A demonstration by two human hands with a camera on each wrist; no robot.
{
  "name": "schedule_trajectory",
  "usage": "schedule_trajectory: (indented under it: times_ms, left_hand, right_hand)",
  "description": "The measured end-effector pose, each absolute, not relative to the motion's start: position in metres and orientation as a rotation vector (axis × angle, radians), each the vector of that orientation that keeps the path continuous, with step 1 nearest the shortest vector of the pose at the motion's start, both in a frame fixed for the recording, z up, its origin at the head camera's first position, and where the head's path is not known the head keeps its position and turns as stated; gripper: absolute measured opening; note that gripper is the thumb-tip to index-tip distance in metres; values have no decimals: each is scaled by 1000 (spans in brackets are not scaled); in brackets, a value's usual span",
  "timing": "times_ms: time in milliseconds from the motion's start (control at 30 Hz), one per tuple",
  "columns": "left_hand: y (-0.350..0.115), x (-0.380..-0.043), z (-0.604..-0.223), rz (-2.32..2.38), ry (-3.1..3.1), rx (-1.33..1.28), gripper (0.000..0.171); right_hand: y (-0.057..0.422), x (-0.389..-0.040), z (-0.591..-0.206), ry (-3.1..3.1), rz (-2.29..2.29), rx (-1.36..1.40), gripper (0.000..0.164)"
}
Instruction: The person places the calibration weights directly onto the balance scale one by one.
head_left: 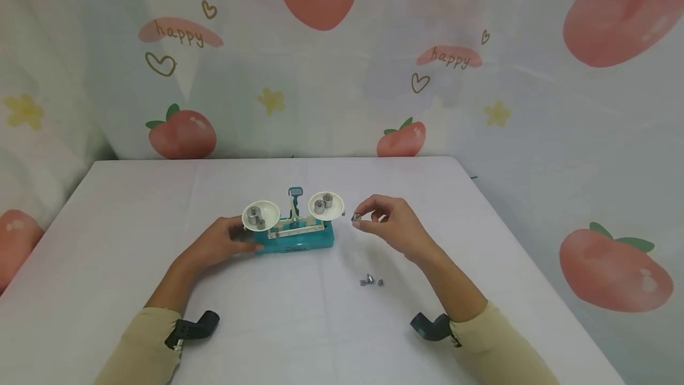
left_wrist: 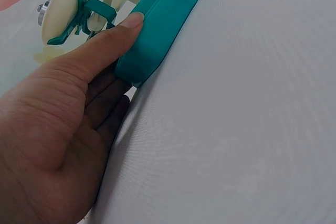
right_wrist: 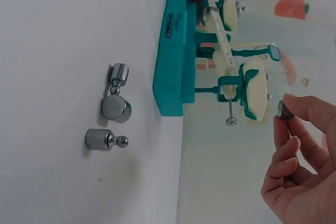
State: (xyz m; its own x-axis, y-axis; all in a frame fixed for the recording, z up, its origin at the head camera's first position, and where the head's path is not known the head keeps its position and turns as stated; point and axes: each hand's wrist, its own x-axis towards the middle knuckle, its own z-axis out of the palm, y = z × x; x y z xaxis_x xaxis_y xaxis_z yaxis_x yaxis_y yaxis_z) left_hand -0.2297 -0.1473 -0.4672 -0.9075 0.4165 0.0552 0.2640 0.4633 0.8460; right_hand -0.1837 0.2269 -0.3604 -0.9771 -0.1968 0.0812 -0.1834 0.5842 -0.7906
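Note:
A teal balance scale (head_left: pixel 315 241) with two cream pans stands on the white table. My left hand (head_left: pixel 223 238) grips the left end of its base, thumb on the front and fingers behind, as the left wrist view shows. Metal weights sit in both the left pan (head_left: pixel 271 211) and the right pan (head_left: pixel 336 211). Between thumb and fingertips, my right hand (head_left: pixel 395 224) pinches a small metal weight (right_wrist: pixel 285 110), held up just right of the right pan. The other fingers of that hand are curled.
Three loose metal weights (right_wrist: pixel 115 108) lie on the table, in front of the scale and to its right. Behind the table (head_left: pixel 133 207) hangs a patterned cloth (head_left: pixel 331 94) with printed peaches.

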Motion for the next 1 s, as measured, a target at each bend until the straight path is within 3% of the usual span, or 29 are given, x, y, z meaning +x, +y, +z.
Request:
schedule_trajectory:
  times_ms: [1000]
  left_hand:
    - [-146,-229,-467,1447,2529,586,65]
  right_hand:
    - [182,-204,-364,2856,-1454,-139,18]
